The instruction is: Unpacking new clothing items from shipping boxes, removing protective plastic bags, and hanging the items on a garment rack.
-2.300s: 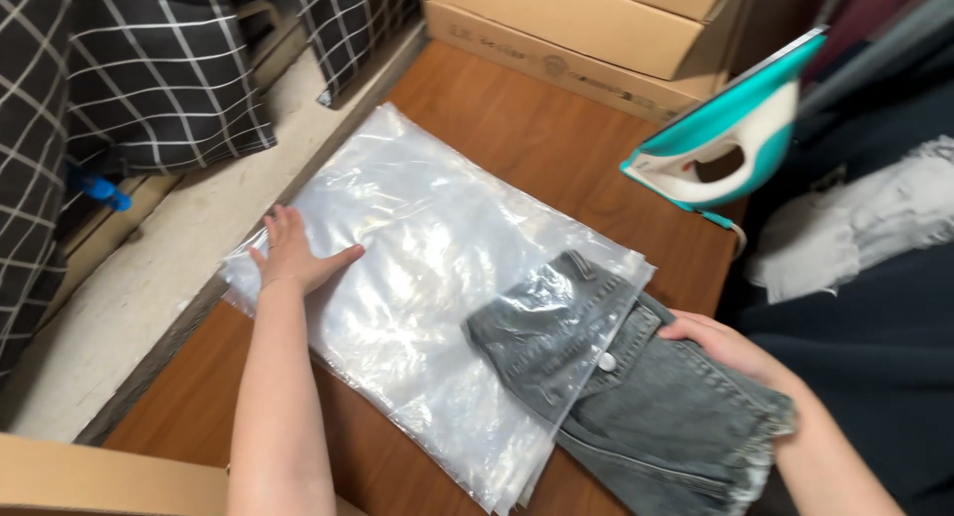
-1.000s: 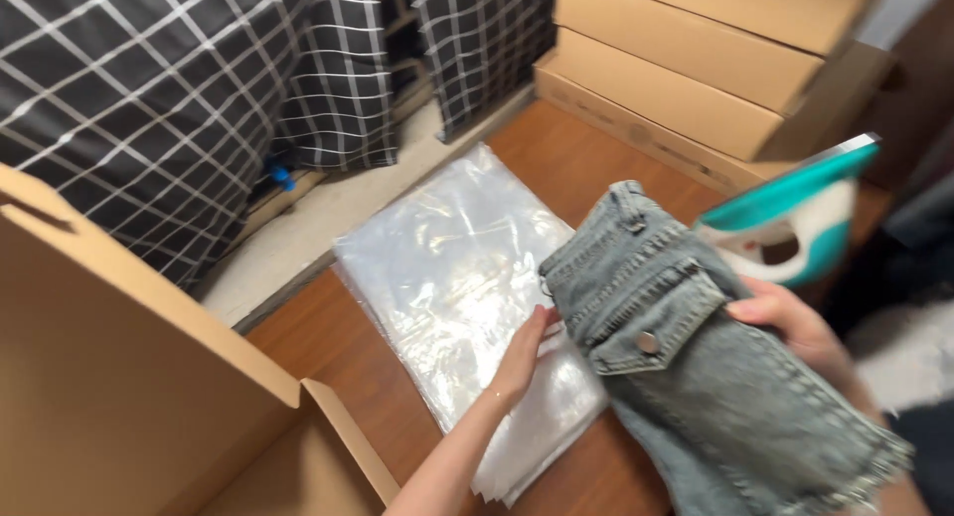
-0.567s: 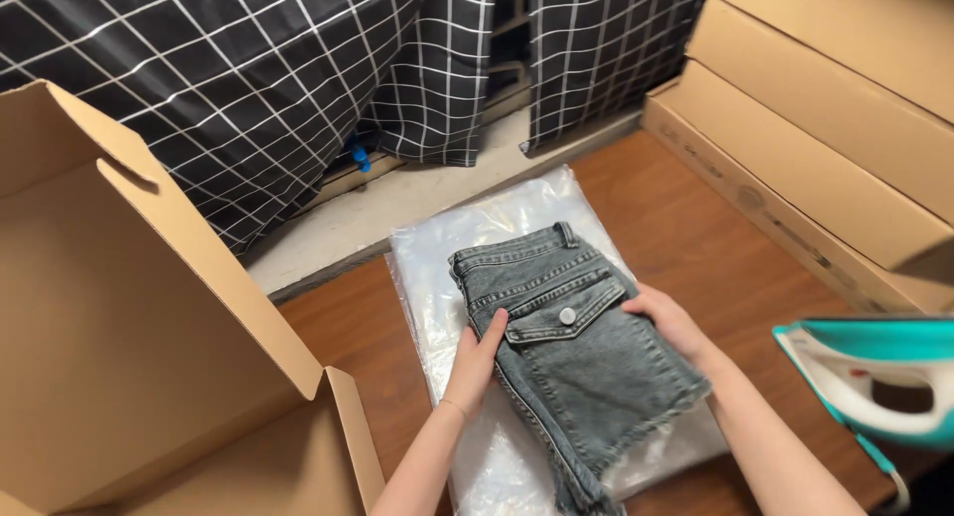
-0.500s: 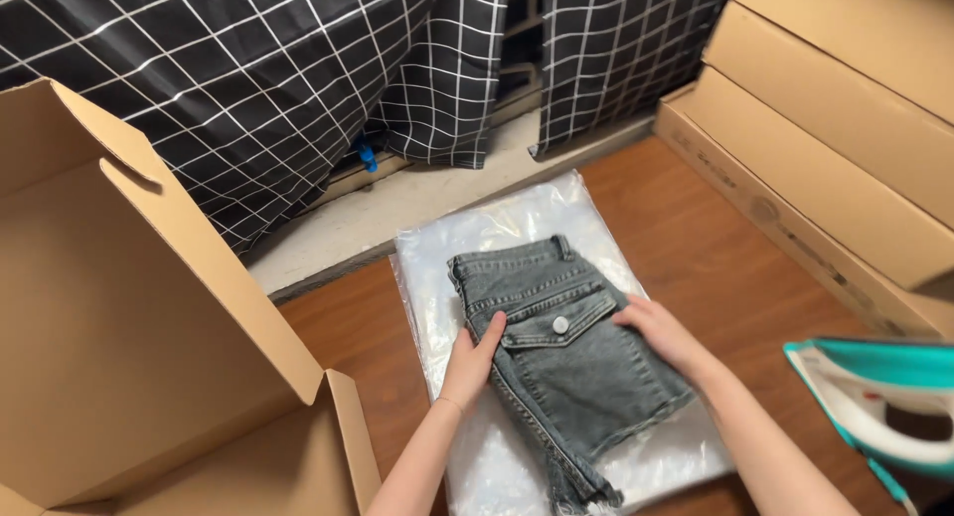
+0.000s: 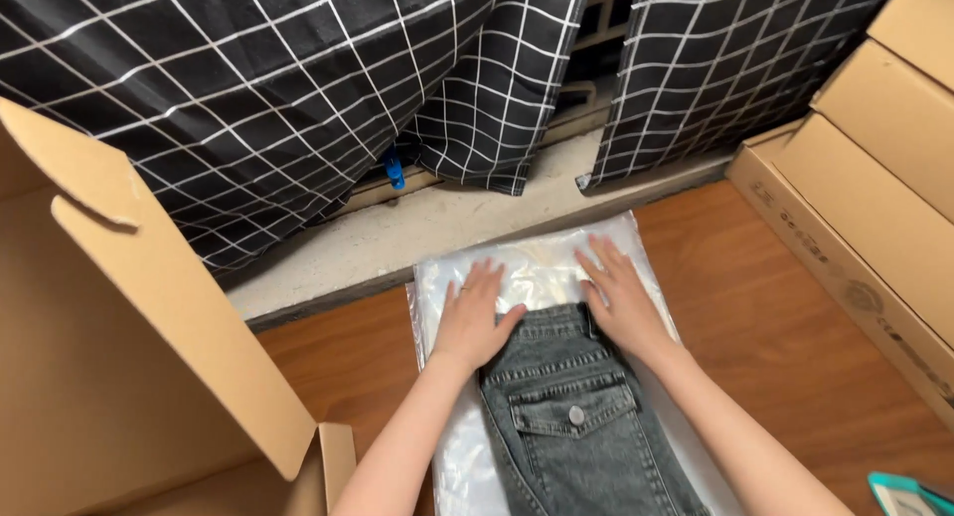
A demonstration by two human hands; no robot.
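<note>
A: Hands status?

B: Left hand flat, fingers spread, palm down on the clear plastic bag at the waistband's left corner. Right hand same: open, fingers splayed, pressing the bag at the waistband's right side. Neither grips anything.

A: Where are the denim shorts?

B: Grey, folded, lying on top of the bag stack on the wooden table. Waistband points away from the person, buttoned pocket flap faces up. Can't tell whether the waistband edge is inside the bag mouth or just lying on it; most of the garment is clearly outside.

A: Containers?

B: Open cardboard box at left, flap up with a handle cutout. Its inside shows only bare cardboard in the part visible. Stacked closed cartons along the right edge, contents hidden.

A: Anything else?

B: Black checked fabric hanging behind the table over a pale ledge. A teal corner of an iron at bottom right, well apart from the hands.
</note>
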